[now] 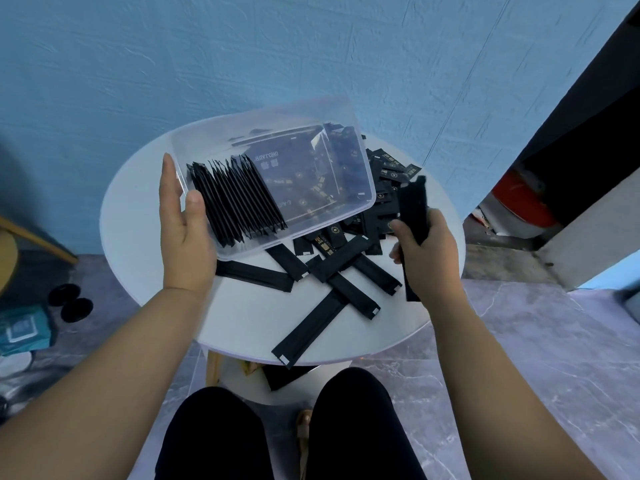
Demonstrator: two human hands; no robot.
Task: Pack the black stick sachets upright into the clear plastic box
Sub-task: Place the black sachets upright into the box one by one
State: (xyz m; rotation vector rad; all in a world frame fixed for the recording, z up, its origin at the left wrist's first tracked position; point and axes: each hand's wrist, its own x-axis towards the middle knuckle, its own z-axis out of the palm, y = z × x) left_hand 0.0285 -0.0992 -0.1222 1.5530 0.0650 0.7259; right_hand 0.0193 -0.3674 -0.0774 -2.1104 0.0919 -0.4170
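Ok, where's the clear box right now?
Centre of the head view: the box is tilted over the white table, held at its left end by the left hand, above the loose sachets.

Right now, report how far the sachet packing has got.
Done: one row of sachets stands packed at the left end of the clear plastic box. In hand: the left hand holds the box tilted, and the right hand has a bunch of sachets in its grip. Left: most of the box is unfilled, and many loose sachets lie on the white table.
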